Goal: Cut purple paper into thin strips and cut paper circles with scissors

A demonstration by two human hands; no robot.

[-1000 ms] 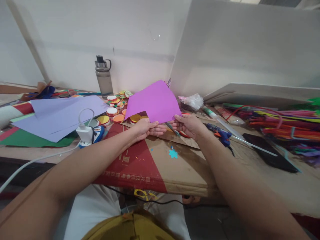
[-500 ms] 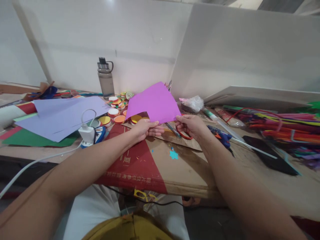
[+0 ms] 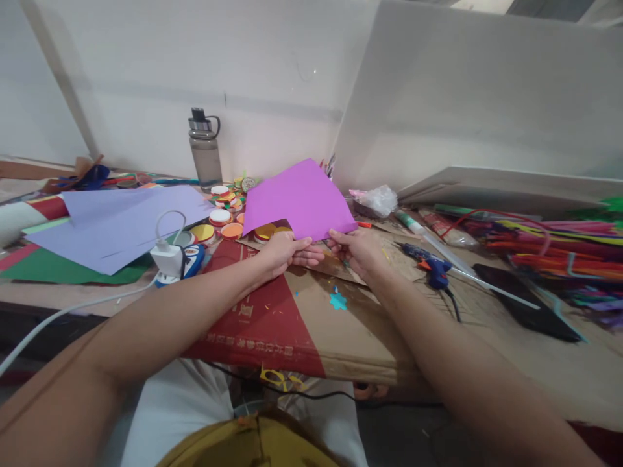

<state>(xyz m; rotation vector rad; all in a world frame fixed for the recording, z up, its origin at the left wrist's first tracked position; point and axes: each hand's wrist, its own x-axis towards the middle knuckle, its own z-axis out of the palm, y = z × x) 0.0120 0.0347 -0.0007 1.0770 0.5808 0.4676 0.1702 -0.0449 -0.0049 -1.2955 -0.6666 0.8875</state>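
Note:
A sheet of purple paper (image 3: 302,200) with a notch cut from its near left edge is held up above the table. My left hand (image 3: 287,255) pinches its near edge between thumb and fingers, palm turned up. Close beside it, my right hand (image 3: 357,251) grips the same edge nearer the right corner. Below the hands, a small turquoise paper flower (image 3: 338,299) lies on the cardboard (image 3: 360,337). Whatever lies directly behind the purple sheet is hidden.
Left are lilac sheets (image 3: 131,220), a white plug (image 3: 168,259) with its cable and a water bottle (image 3: 205,155). Round tubs (image 3: 220,216) stand behind my left hand. Right lie a blue glue gun (image 3: 435,269), a black tablet-like slab (image 3: 525,305) and bundled pipe cleaners (image 3: 559,246).
My right hand has slid left along the paper's near edge, closer to my left hand. More of the glue gun shows. The left hand has barely moved.

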